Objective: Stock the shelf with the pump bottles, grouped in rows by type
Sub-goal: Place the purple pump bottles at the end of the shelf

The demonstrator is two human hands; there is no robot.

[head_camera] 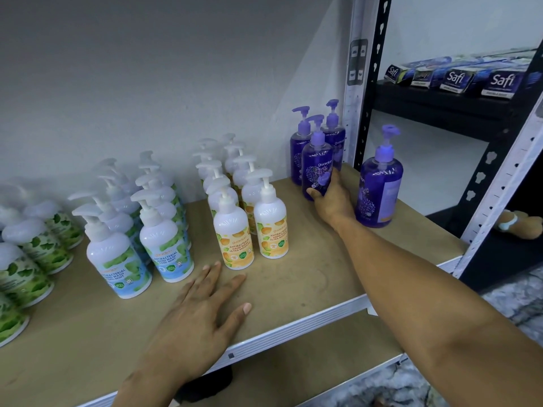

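— What takes up most of the view?

— The brown shelf board [293, 289], with a pale upright post [354, 92] at its back right corner. I'll place everything from that post.

— The rows?

— Farthest left of the post are the green-leaf bottles [38, 245]. Closer in is a double row of mint-label bottles [164, 251] with white pumps. Closer again is a double row of orange-label bottles [235, 242]. All of them stand upright and run front to back.

— And the purple ones?

— Two purple bottles [298, 148] stand just beside the post, against the wall. A lone purple bottle [379, 189] stands in front of the post, near the board's right edge.

— The hands?

— They are well apart. The right hand [332, 198] reaches in ahead of the post. Its fingers and thumb are wrapped round the lower half of a third purple bottle, the held bottle [317, 165], which is upright just in front of the pair. The hand hides its base, so it may be resting on the board or just off it. The left hand [199, 315] lies flat, palm down and fingers spread, on the board's front edge, far left of the post and holding nothing.
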